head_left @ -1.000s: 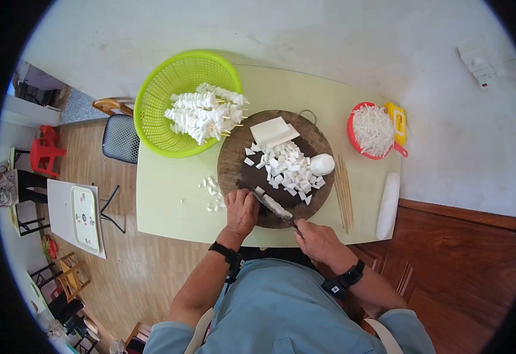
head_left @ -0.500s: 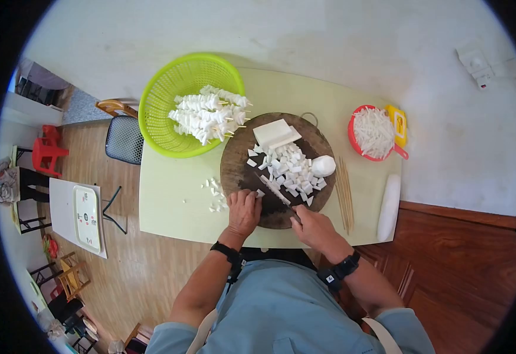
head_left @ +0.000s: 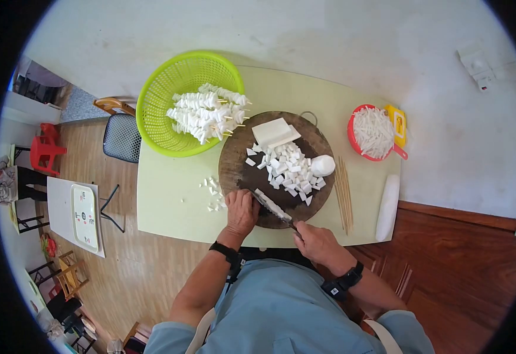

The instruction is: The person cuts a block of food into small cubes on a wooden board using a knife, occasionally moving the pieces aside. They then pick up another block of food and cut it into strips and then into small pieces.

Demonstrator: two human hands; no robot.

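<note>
My right hand (head_left: 318, 241) grips the handle of a knife (head_left: 272, 207) whose blade lies across the near part of a round dark wooden cutting board (head_left: 234, 159). My left hand (head_left: 241, 211) rests with fingers curled at the board's near left edge, beside the blade, pressing something I cannot make out. A pile of small white cubes (head_left: 287, 167) covers the board's middle. Flat white slabs (head_left: 274, 131) lie at its far side, and a rounded white chunk (head_left: 322, 164) sits at its right.
A lime green basket (head_left: 157, 94) holds white cubes on skewers (head_left: 207, 114). A red strainer (head_left: 373, 131) of white shreds sits at the right, by a yellow item (head_left: 397, 122). Bare skewers (head_left: 344, 192), a white roll (head_left: 387, 206) and stray cubes (head_left: 213, 193) lie on the pale green table (head_left: 169, 200).
The knife went forward into the cube pile half a second ago, then drew back toward me to the board's near edge. My left hand stayed put.
</note>
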